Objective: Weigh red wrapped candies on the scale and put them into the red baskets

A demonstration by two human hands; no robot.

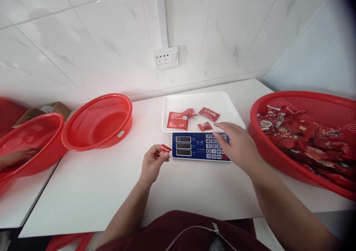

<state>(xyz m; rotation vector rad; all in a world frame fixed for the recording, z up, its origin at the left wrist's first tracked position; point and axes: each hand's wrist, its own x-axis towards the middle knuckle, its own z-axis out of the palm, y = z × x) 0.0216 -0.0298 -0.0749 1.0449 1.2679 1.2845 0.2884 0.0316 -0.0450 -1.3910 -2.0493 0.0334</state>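
Note:
My left hand (152,165) is closed in a pinch on a small red-wrapped candy (165,149), just left of the scale's display. Over the right end of the digital scale's blue keypad (201,147) is my right hand (236,142), its thumb and fingers apart and nothing between them. Its fingertips come near a small red candy (205,126) on the scale's white tray (225,108). A flat square red packet (177,121), an oblong red packet (209,114) and another red packet (190,113), partly covered by the square one, also lie on that tray.
To the right, a large red basket (254,113) holds many red packets. A red plastic basket (97,123) stands at left. Beyond it, another person's hand (20,158) reaches into a red basket (52,147). A wall socket (166,58) is behind the white table (111,191).

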